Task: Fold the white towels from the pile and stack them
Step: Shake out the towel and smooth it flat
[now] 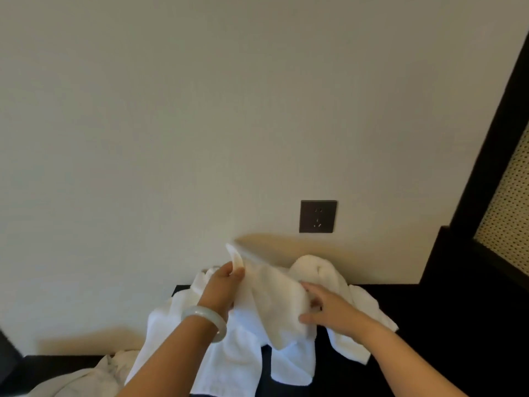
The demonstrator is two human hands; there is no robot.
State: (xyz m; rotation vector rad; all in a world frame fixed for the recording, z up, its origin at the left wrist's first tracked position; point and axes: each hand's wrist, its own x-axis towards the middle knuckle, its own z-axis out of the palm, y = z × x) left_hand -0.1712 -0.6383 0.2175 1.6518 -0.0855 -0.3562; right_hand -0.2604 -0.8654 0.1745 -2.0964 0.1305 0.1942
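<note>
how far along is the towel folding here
Done: no folded stack is in view. In hand: the left hand pinches a corner of one white towel while the right hand grips its other side. Left: the crumpled pile on the dark surface, so nearly everything.

Bare forearms (pixel 400 353), smooth round bangle (pixel 204 320) on the wrist behind the left grip (pixel 224 285) — pale, milky, glossy

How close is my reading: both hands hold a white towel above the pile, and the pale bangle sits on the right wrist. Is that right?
Not quite. The pale bangle sits on the left wrist, not the right, as the head view shows. The rest stands: the left hand and the right hand both hold a white towel above the pile.
</note>
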